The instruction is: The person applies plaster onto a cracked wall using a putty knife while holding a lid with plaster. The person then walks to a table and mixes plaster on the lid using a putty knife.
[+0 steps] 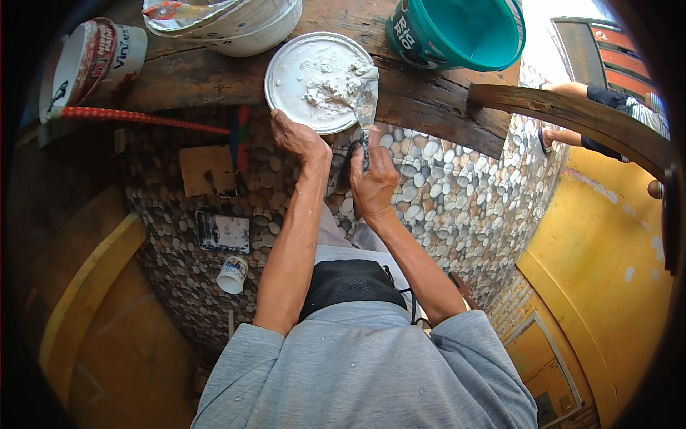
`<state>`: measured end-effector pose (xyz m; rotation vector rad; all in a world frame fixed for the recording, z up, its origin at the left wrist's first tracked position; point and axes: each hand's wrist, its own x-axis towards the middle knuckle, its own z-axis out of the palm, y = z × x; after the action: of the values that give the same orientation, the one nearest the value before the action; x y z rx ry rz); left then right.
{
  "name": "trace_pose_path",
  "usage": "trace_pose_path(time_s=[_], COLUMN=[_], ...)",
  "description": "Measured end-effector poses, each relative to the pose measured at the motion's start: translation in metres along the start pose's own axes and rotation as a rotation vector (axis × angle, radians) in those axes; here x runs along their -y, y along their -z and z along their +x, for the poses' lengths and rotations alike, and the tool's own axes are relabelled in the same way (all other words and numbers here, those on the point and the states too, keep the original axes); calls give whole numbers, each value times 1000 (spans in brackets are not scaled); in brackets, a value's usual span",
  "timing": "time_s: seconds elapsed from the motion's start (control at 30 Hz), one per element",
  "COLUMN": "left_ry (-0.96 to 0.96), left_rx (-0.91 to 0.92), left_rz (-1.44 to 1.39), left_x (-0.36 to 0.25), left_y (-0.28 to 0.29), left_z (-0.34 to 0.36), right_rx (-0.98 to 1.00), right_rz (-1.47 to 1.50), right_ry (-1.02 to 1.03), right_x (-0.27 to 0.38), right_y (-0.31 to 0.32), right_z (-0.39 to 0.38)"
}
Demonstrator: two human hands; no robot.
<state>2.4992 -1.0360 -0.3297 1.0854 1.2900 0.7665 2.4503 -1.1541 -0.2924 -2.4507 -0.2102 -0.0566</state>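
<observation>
My left hand [299, 137] grips the near left edge of a round white bucket lid [280, 89], its fingers partly hidden beneath. White putty [329, 84] lies in lumps across the middle and right of this lid. In my right hand [374, 179] is a putty knife [366, 107], held by its dark, speckled handle. Its blade points away from me over the lid's right side, with putty heaped on the tip. Whether the lid rests on the wooden table [429, 100] or is held just over its near edge, I cannot tell.
A white bucket [250, 32] and a teal bucket [407, 43] stand behind the lid. A paint-stained pail [128, 53] is at far left. Cardboard [207, 171], a stained tray [224, 232] and a white cup [231, 275] lie on the pebble-patterned floor. Another person's legs [572, 136] show at right.
</observation>
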Motion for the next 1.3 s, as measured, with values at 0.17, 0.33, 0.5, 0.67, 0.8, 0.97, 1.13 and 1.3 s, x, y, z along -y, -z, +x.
trace_pose_path(time_s=[0.17, 0.33, 0.5, 0.67, 0.8, 0.97, 1.13, 1.3], left_ry=[-21, 132, 292, 403, 452, 532, 584, 608], left_rx=[89, 152, 284, 409, 470, 406, 381, 323], left_rz=[89, -111, -257, -346, -304, -337, -329, -363], left_x=[-1, -9, -11, -10, -9, -15, -21, -25], left_y=[7, 6, 10, 12, 8, 3, -1, -1], left_z=[7, 9, 6, 3, 4, 1, 0, -10], right_rx=[26, 63, 2, 85, 81, 29, 135, 120], right_rz=[-122, -147, -16, 0, -178, -351, -381, -376], right_ry=[63, 153, 92, 85, 180, 339, 374, 392], right_x=[0, -2, -2, -4, -19, -40, -46, -52], right_y=[4, 6, 8, 20, 19, 27, 44, 60], right_z=[6, 10, 19, 26, 23, 23, 19, 8])
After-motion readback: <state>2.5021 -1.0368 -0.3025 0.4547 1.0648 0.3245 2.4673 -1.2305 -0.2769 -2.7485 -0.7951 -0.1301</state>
